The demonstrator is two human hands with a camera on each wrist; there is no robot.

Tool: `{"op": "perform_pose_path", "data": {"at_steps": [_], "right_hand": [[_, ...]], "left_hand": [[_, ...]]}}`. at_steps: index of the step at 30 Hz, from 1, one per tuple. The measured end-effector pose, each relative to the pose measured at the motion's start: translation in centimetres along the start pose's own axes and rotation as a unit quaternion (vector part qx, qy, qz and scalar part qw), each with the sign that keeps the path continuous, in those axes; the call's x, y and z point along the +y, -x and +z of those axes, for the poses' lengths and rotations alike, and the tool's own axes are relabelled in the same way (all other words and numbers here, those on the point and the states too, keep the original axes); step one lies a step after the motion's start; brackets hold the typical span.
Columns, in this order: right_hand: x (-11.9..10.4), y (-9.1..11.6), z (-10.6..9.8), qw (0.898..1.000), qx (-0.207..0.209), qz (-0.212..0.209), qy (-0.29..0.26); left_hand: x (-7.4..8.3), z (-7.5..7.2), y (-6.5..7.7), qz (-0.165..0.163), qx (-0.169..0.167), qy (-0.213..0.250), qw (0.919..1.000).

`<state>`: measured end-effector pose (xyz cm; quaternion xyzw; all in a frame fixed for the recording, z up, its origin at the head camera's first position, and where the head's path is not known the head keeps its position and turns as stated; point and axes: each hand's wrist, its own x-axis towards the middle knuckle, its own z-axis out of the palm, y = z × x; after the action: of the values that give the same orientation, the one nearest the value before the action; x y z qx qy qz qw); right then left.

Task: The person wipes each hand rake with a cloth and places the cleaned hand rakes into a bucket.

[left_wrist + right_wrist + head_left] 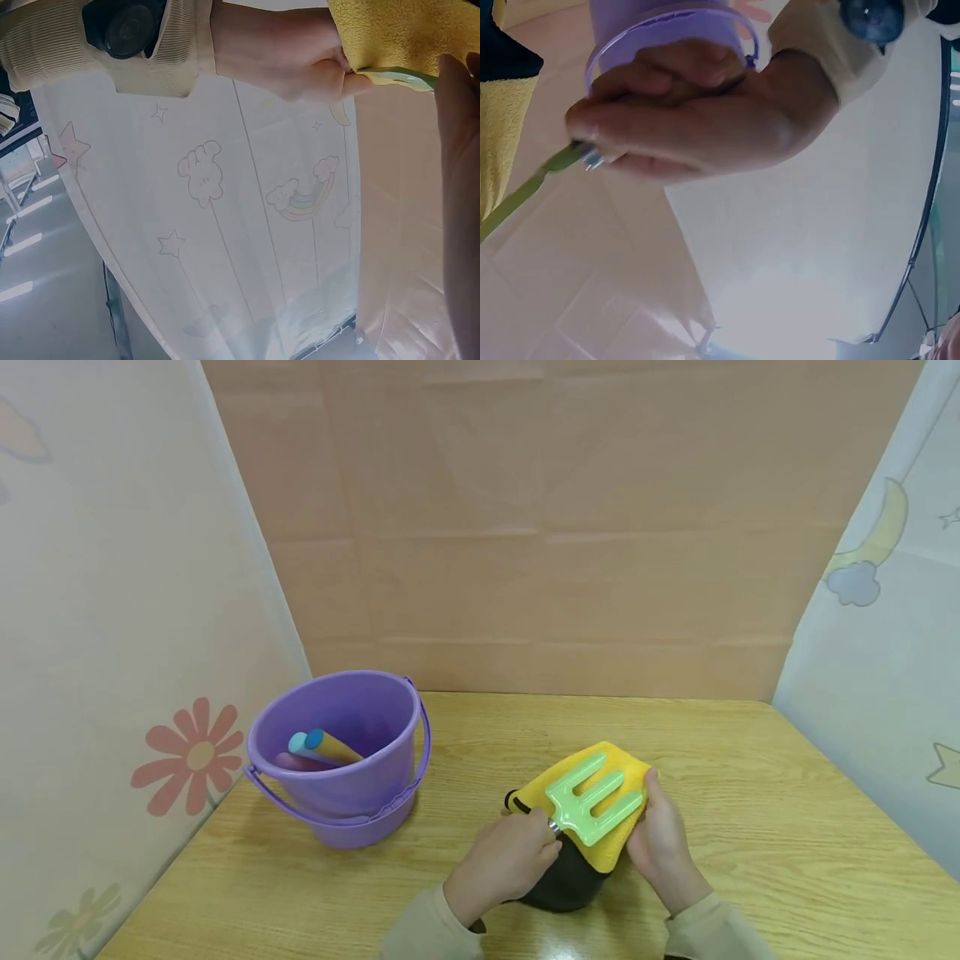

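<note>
In the head view my left hand [504,864] grips the handle of a light green toy garden fork [577,814] with three tines. The tines lie over a fuzzy yellow cloth [628,767], with a dark part [558,887] below it and a small black loop at its left. On the far side my right hand [663,843] holds the cloth's edge. The right wrist view shows the left hand [690,112] curled round the handle, near its metal collar. In the left wrist view the right hand [300,56] pinches the cloth [405,34]; the fork is seen edge-on.
A purple bucket [337,797] with its handle down stands at the left of the wooden table [735,793]. Inside it are a light-blue-ended stick, a yellow stick with a blue end and something pinkish. Printed white sheets hang at both sides, with a tan sheet [525,527] behind.
</note>
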<state>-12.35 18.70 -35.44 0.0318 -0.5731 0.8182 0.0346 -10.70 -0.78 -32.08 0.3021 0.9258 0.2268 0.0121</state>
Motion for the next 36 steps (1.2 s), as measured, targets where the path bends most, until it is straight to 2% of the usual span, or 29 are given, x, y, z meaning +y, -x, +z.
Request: {"op": "perform_pose_path", "data": {"at_steps": [3,9,14,18,24,30,36], "right_hand": [[-0.1,-0.2,-0.4,1.000,-0.001,-0.005,-0.025],[-0.2,-0.2,-0.2,1.000,0.013,0.005,-0.027],[-0.3,-0.2,0.0,0.998,0.033,0.015,-0.041],[-0.3,-0.2,0.0,0.998,0.032,0.008,-0.048],[-0.4,0.2,0.2,0.994,0.047,0.003,-0.104],[0.1,0.5,0.7,0.994,0.014,-0.013,-0.109],[0.4,0.8,1.4,0.994,-0.023,-0.034,-0.101]], "left_hand": [[0.0,0.0,0.0,-0.010,-0.015,0.005,0.9998],[0.0,0.0,-0.1,-0.009,-0.011,0.005,0.9999],[0.1,-0.1,-0.2,-0.009,-0.004,-0.018,0.9998],[0.1,-0.2,-0.2,0.017,0.021,-0.033,0.9991],[0.5,-0.3,-0.4,0.023,0.074,0.002,0.9970],[0.8,-0.2,-0.6,0.026,0.098,0.019,0.9947],[0.9,-0.1,-0.8,0.030,0.094,0.027,0.9948]]}}
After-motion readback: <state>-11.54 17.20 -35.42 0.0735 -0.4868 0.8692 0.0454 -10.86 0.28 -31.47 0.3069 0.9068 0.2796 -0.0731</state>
